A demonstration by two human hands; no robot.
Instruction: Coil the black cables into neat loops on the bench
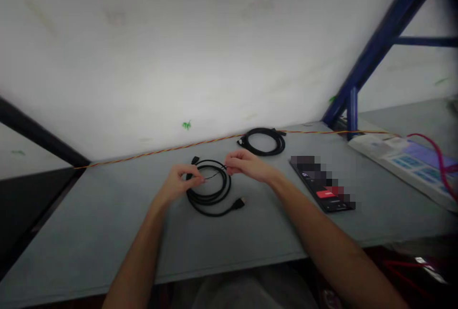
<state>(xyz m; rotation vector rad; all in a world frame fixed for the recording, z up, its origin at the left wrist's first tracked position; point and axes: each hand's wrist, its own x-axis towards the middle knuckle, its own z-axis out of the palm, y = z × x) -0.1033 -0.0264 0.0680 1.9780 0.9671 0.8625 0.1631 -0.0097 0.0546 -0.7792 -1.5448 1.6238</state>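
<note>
A black cable (211, 214) with a plug at each end lies in loose coils on the grey table in front of me. Above the coil's left side is my left hand (182, 181), its thumb and fingertips pinched on one end of a thin black twist tie (213, 175). The tie stretches across the coil to my right hand (246, 163), which is closed at the coil's upper right edge around the tie's other end. Whether those right fingertips also grip the cable is hidden. One plug (239, 203) points right, near the front of the coil.
Farther back lies a second coiled black cable (265, 153). A phone (322, 187) rests right of my right hand. A twisted red and yellow wire (171, 148) runs along the wall. Blue metal struts (375, 51) and a white panel (400, 161) stand at the right.
</note>
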